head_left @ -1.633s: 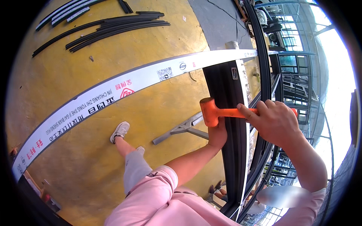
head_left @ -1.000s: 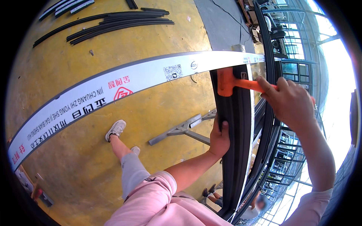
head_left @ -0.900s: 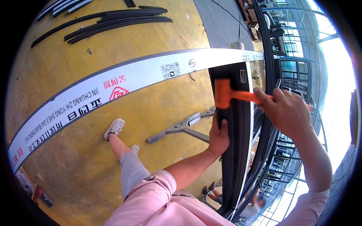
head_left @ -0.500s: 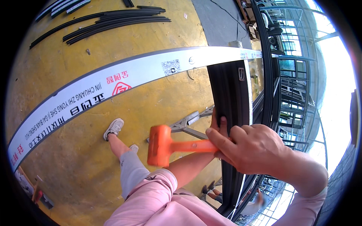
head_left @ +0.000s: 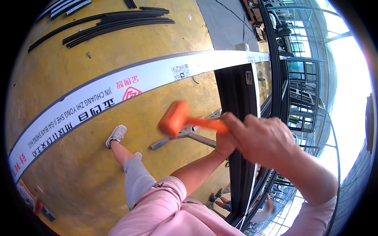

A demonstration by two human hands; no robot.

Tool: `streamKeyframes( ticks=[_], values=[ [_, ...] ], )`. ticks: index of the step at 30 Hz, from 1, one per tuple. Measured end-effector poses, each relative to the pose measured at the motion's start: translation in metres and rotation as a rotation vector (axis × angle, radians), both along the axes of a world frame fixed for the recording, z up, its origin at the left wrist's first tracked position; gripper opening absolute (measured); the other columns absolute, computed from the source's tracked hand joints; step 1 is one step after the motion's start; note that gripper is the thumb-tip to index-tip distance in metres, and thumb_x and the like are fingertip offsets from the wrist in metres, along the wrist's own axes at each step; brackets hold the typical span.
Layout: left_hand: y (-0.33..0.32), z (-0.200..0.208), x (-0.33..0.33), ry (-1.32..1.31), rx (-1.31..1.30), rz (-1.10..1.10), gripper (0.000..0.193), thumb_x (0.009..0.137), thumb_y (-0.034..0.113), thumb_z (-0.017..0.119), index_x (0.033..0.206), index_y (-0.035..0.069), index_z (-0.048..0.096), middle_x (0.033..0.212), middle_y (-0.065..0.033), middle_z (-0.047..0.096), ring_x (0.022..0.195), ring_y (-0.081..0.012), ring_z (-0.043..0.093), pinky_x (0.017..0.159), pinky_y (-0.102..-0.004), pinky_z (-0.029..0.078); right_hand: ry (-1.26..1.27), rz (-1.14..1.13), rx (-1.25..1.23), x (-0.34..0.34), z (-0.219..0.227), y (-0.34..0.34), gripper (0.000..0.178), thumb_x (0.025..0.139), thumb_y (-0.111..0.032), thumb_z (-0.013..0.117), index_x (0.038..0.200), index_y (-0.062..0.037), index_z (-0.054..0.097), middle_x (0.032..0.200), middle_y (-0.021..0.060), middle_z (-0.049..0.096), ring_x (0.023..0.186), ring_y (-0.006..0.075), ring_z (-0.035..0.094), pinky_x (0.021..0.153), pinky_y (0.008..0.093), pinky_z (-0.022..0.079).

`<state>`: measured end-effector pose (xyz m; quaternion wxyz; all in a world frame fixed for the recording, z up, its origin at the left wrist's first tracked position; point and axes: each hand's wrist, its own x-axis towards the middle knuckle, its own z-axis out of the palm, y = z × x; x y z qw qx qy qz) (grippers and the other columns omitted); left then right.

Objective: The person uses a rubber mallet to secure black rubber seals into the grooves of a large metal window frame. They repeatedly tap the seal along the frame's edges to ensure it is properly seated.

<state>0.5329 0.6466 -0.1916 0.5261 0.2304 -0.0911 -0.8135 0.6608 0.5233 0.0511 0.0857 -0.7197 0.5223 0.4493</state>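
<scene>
My right hand is closed round the handle of an orange mallet. The mallet's blurred head points left, above the floor. My left hand is against the left side of an upright black frame profile, just below the mallet handle. Its fingers are hidden behind my right hand, so their grip does not show. A metal latch plate is set in the profile near its upper end. There the profile meets a long bar covered with white printed film, which runs across to the left.
Loose black strips lie on the yellow floor at the far left. A grey metal stand is under the frame. Further black frames stand on the right. Another person is partly visible at the lower right.
The mallet head has swung upward and tilted, and my right hand has shifted slightly up. My left hand's fingers, seen on the black profile before, are now covered by my right hand.
</scene>
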Motion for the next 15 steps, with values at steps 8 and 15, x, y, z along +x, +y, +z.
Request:
streamKeyframes(
  ticks=[8, 15],
  values=[
    [-0.014, 0.0, 0.015, -0.164, 0.032, -0.089, 0.045, 0.109, 0.036, 0.045, 0.135, 0.001, 0.053, 0.121, -0.018, 0.067, 0.11, -0.0278, 0.066, 0.094, -0.04, 0.05, -0.099, -0.085, -0.209, -0.034, 0.009, 0.046, 0.041, 0.094, -0.037, 0.068, 0.121, -0.0067, 0.061, 0.069, 0.0084, 0.061, 0.059, 0.0278, 0.068, 0.051, 0.0406, 0.052],
    [-0.079, -0.004, 0.052, 0.337, 0.226, -0.29, 0.063, 0.108, 0.053, 0.043, 0.147, 0.004, 0.05, 0.145, -0.0077, 0.057, 0.131, -0.0209, 0.055, 0.116, -0.0362, 0.037, -0.172, -0.431, -0.101, -0.074, 0.039, 0.181, 0.038, 0.094, -0.041, 0.069, 0.112, -0.008, 0.065, 0.069, 0.0062, 0.059, 0.056, 0.0262, 0.066, 0.049, 0.0408, 0.052]
  ],
)
